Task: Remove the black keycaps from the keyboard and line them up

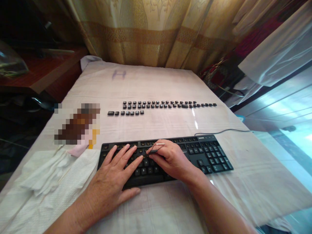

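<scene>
The right hand [170, 159] has its thumb and forefinger closed in a tight pinch on a small dark tool [153, 151], with a pale rod standing out at its top. The other end sits over the keys left of the middle of the black keyboard [156, 178]; whether it touches a key cannot be told.

The left hand [109, 177] is spread flat, fingers apart and gripping nothing, their tips on the keyboard's left part. Its thumb lies past the near edge, above the surface [165, 209].

The keyboard lies slightly slanted. In front of its near edge, cloth-covered surface runs between the two forearms. On the right, a broad stretch separates its short end from the surface's right edge, crossed behind by the thin cable [223, 130] leaving the keyboard's far edge.

Past that far edge comes a wide pale strip, then loose keycaps [157, 106] in two long rows and one shorter row at the left front. Behind them the cloth reaches the far edge, close to the curtain [156, 35].

The left side is tighter: crumpled white towels [56, 177] come right up beside the keyboard's left end, with a pixelated item [78, 125] just behind them.
</scene>
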`<state>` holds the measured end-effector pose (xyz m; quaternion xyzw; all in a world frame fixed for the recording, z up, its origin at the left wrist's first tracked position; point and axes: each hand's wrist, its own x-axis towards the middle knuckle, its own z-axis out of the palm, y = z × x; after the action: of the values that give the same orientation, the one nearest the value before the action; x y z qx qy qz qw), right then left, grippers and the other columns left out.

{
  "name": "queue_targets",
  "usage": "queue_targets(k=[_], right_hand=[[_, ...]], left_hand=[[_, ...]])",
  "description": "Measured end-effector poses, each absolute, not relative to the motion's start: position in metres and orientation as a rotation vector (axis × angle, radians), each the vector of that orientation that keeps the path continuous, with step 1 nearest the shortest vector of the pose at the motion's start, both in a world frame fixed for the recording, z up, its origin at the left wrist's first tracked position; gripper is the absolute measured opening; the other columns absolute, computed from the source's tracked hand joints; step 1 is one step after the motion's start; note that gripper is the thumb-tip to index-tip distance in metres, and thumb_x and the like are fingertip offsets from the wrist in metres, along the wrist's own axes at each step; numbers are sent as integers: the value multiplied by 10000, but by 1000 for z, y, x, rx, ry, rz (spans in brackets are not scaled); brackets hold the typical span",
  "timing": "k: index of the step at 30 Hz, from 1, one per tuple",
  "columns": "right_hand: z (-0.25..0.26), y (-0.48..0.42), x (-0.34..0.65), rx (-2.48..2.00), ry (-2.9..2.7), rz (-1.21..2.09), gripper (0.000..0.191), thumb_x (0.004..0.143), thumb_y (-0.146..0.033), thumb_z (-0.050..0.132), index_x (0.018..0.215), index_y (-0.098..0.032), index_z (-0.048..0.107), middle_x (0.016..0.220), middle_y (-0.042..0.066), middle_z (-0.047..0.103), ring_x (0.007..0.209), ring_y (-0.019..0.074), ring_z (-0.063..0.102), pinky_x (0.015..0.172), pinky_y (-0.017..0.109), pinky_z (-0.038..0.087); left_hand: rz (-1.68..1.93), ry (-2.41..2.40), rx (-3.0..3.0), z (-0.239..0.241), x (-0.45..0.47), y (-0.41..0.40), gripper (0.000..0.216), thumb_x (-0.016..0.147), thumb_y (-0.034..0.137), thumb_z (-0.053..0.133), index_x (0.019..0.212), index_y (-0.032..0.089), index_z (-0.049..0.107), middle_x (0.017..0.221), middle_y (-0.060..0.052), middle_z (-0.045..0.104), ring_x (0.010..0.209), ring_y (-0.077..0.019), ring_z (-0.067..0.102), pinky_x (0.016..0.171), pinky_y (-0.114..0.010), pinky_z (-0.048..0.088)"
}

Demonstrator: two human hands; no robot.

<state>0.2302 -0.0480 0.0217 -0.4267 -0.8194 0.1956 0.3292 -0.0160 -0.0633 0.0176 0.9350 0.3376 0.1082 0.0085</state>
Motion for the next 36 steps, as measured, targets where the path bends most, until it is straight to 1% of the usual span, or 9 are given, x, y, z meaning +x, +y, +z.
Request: queue_targets(k=[4, 8, 12, 16, 20, 25, 31, 33, 36], right_hand=[[29, -47, 233, -1122, -2206, 530, 137, 936, -193, 567, 923, -192, 704, 811, 46, 692, 750, 161, 642, 706, 272, 509], [33, -46, 235, -1088, -2246, 512, 121, 949, -204, 558, 928, -185, 676, 833, 42, 720, 781, 168, 662, 753, 284, 506], [30, -49, 235, -1087, -2254, 399, 151, 970, -256, 539, 918, -184, 660, 796, 45, 711, 738, 170, 651, 715, 287, 497], [27, -51, 234, -1051, -2236, 342, 170, 986, -242, 505, 911, -177, 644, 791, 48, 714, 716, 167, 644, 698, 289, 502], [27, -49, 234, -977, -2178, 410, 160, 986, -214, 492, 916, -179, 633, 799, 45, 719, 749, 161, 668, 741, 289, 525], [29, -50, 238, -1044, -1997, 565, 138, 967, -174, 504, 938, -195, 637, 806, 23, 720, 728, 135, 681, 709, 251, 537], [33, -54, 236, -1009, -1897, 682, 124, 951, -164, 526, 950, -202, 643, 819, 15, 721, 733, 130, 686, 720, 248, 541], [35, -56, 233, -972, -1902, 679, 112, 947, -163, 537, 956, -203, 642, 814, 18, 719, 745, 136, 682, 722, 256, 537], [37, -60, 227, -886, -1944, 648, 97, 950, -169, 545, 972, -202, 633, 794, 20, 715, 742, 142, 667, 712, 265, 522]], left_hand=[[327, 1051, 2976, 19, -16, -64, 785, 789, 514, 684, 1471, 240, 407, 1514, -144, 441, 1380, -358, 413, 1115, -576, 308], [337, 1056, 3002, 19, -15, -64, 821, 784, 524, 689, 1482, 216, 386, 1507, -143, 452, 1377, -347, 417, 1122, -559, 302], [333, 1067, 3000, 18, -15, -65, 843, 776, 565, 687, 1482, 214, 386, 1509, -138, 450, 1383, -348, 407, 1129, -557, 288], [348, 1066, 2998, 17, -15, -65, 853, 771, 598, 681, 1476, 215, 393, 1509, -141, 450, 1378, -353, 412, 1123, -564, 292], [371, 1066, 2984, 17, -15, -65, 815, 787, 593, 670, 1463, 215, 414, 1497, -142, 466, 1366, -351, 430, 1117, -565, 303], [394, 1066, 2949, 16, -15, -64, 775, 805, 579, 659, 1452, 220, 429, 1499, -141, 464, 1372, -348, 424, 1125, -566, 296], [418, 1035, 2916, 18, -17, -63, 840, 788, 637, 647, 1463, 195, 411, 1478, -151, 486, 1355, -362, 437, 1112, -581, 310], [501, 1029, 2879, 19, -17, -62, 756, 844, 586, 616, 1449, 178, 419, 1429, -145, 538, 1328, -340, 470, 1122, -575, 297], [682, 1048, 2776, 21, -17, -62, 559, 921, 456, 572, 1390, 168, 470, 1276, -119, 646, 1213, -281, 567, 1130, -534, 303]])
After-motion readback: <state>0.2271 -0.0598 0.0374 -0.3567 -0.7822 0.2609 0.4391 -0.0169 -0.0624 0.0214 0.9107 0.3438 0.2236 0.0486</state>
